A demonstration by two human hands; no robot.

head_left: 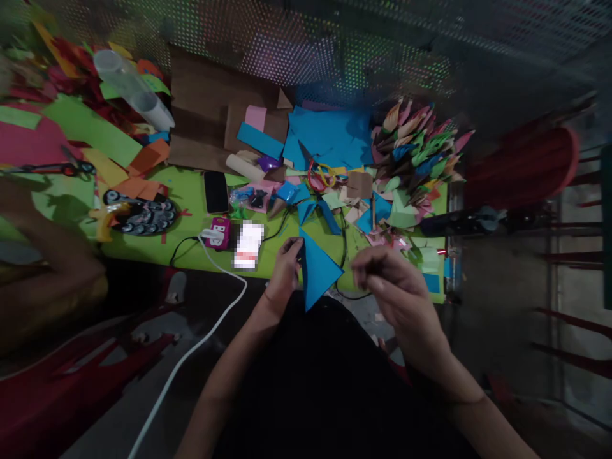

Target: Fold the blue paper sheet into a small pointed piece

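My left hand (285, 266) pinches the left edge of a folded blue paper triangle (318, 269), holding it above my lap at the front edge of the green table (191, 191). Just right of the triangle hovers my right hand (392, 280); its fingers are curled and blurred, and it does not touch the paper. A stack of blue paper sheets (329, 137) lies on the table beyond my hands. Smaller folded blue pieces (306, 207) lie between the stack and the triangle.
A pile of folded multicoloured paper pieces (421, 150) sits at the right. A black phone (216, 191), a pink charger (218, 233) with a white cable (215, 325), black scissors (57, 169), a clear tube (134, 89) and paper scraps lie leftward. Another person's arm (43, 255) shows at far left.
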